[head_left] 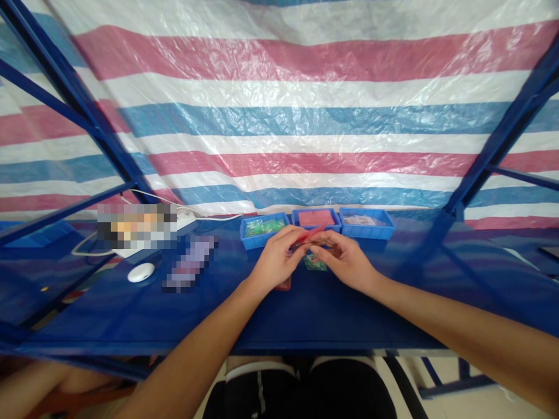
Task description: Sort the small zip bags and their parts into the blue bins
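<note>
My left hand [282, 253] and my right hand [347, 259] meet above the blue table, in front of three small bins. Between their fingertips is a thin, flat red piece [315, 233], tilted up; its exact kind is unclear. Both hands have their fingers closed on it. Below and between them lies a small green packet [315, 263], partly covered by my right hand. A reddish flat item [283, 284] peeks out from under my left hand. The left bin [264, 238] contains green packets, the middle bin [335, 217] pinkish-red flat pieces, and the right bin [371, 231] whitish packets.
On the left of the table [340, 314] are a white oval case [141, 272], a blurred-out phone-like object [191, 263] and a white power strip with cables [183, 220]. Blue metal posts [493, 134] flank the striped sheet [305, 93]. Another person's arm [43, 384] shows lower left.
</note>
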Tool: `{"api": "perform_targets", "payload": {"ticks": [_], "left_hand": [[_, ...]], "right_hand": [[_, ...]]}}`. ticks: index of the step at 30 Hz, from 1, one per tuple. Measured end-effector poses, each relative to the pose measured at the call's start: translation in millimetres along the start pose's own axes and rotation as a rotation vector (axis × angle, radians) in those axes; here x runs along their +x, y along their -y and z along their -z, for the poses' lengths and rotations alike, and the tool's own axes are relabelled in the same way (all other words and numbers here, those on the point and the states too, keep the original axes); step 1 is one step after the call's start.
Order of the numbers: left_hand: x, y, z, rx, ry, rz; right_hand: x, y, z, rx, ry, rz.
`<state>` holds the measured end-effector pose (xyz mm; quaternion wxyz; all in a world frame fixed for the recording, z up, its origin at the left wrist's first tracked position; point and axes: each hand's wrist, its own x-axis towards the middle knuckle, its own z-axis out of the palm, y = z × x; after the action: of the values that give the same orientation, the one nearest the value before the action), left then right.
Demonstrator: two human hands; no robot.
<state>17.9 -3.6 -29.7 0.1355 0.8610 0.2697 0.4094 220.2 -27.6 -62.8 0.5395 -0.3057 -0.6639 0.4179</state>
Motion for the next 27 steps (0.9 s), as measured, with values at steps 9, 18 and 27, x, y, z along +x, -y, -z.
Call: {"api": "perform_targets", "payload": {"ticks": [9, 18, 27], "left_hand": [[-1, 10, -9, -0.387, -0.083, 0.298], [-1, 18, -17, -0.748, -0.108, 0.435], [-1, 18, -13, -0.633, -0.097, 0.485]], "right_hand": [[10, -9, 9, 0.014, -0.123, 0.002], [16, -17, 15, 0.149, -0.128, -0.062], [16, -14, 16, 0.192, -0.145, -0.12]]}}
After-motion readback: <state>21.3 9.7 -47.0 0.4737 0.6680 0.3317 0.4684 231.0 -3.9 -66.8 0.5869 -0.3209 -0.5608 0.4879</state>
